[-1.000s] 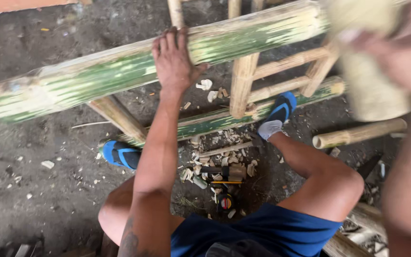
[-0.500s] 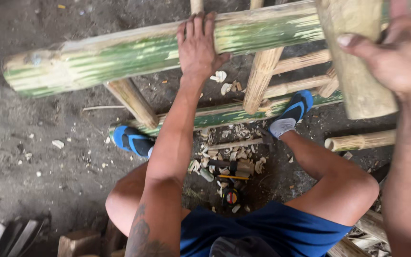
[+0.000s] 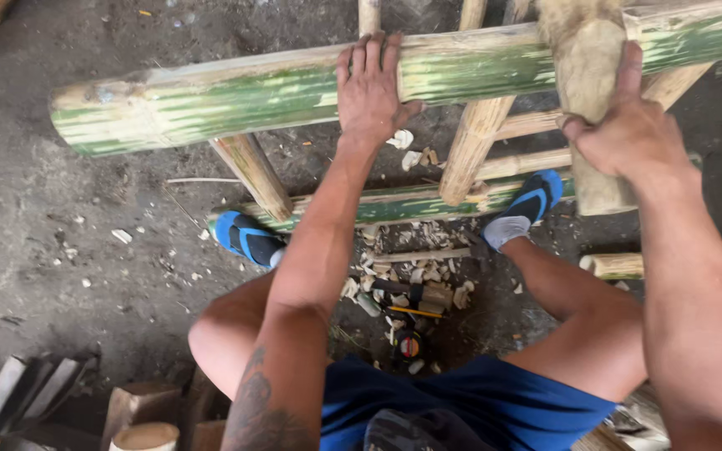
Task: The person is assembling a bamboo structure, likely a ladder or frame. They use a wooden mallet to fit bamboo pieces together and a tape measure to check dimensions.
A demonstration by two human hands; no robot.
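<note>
Since the earlier frame the thick green bamboo pole point(image 3: 236, 96) has shifted left and nearer across the view, and the right hand point(image 3: 628, 134) has come down from beside the wooden mallet block to wrap around it. That pale wooden mallet block point(image 3: 587, 108) now rests on the pole at the right, gripped firmly, fingers curled over its far face. The left hand point(image 3: 369, 88) lies flat and spread on top of the pole, pressing it, closed on nothing. Below, slanting bamboo rungs point(image 3: 252, 171) join the pole to a lower green rail point(image 3: 394, 205), which both blue-socked feet point(image 3: 248, 238) pin against the ground. A likely risk: the spread fingers sit close to where the block would land, so a glancing blow off the rounded pole could catch them, or the pole could roll under the palm since only pressure holds it. Loose wood chips point(image 3: 415, 267) and small tools point(image 3: 411, 296) lie between the knees, where a slipped foot could land. No containers are visible anywhere in view.
</note>
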